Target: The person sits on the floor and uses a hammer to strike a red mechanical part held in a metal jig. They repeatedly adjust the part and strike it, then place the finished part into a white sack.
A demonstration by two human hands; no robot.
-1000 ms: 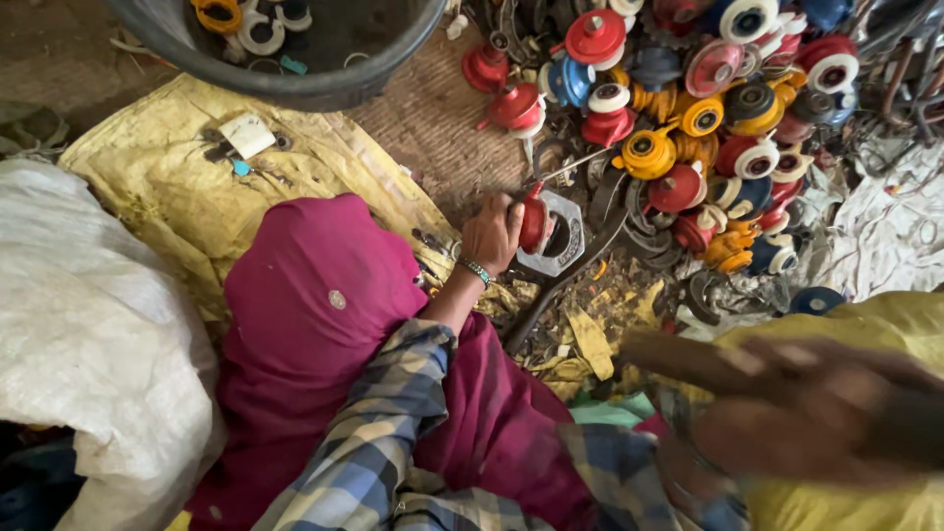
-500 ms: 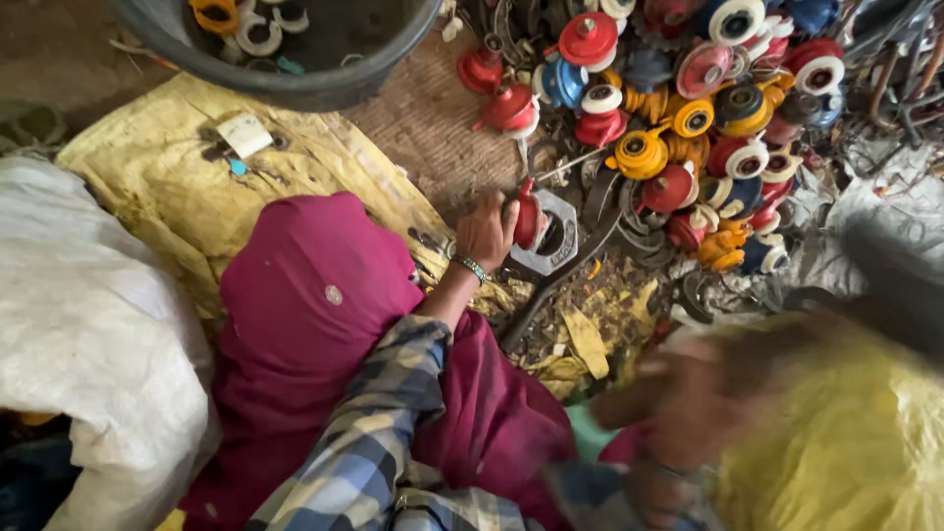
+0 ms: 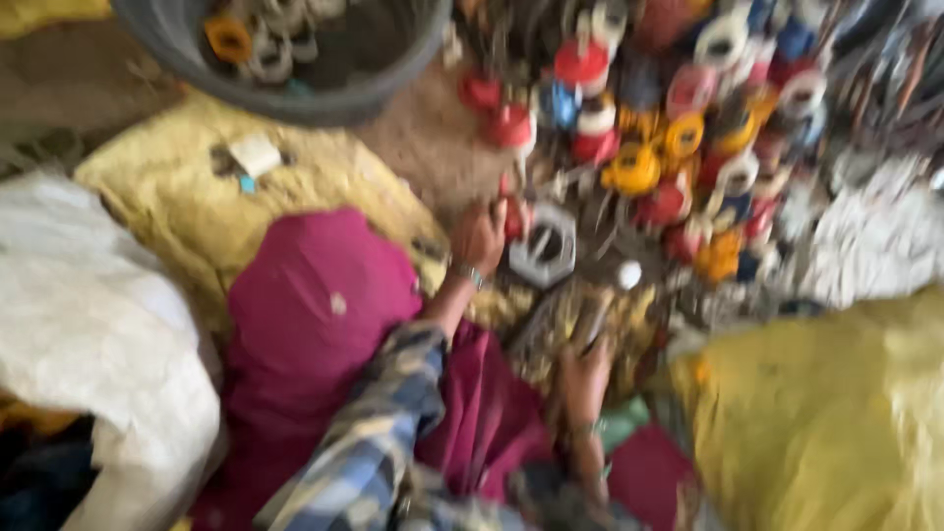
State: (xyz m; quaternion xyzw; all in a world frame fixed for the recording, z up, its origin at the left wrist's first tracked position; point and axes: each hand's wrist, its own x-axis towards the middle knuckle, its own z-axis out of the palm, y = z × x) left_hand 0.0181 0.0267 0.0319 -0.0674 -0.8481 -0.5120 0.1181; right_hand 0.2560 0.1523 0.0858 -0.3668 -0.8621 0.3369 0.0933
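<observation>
left hand grip closed on red piece (blurred) | right hand grip: cannot tell

Motion blur smears the spool pile at one o'clock, and the dark tub at eleven o'clock is cut off by the top edge.

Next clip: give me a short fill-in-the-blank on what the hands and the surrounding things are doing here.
1. The left hand rests beside a large grey metal ____.
2. The dark tub lies at the ____ of the picture.
3. The knee is covered in ____ cloth.
4. The right hand grips a thin dark ____.

Missing: nut; top; magenta; tool
</observation>
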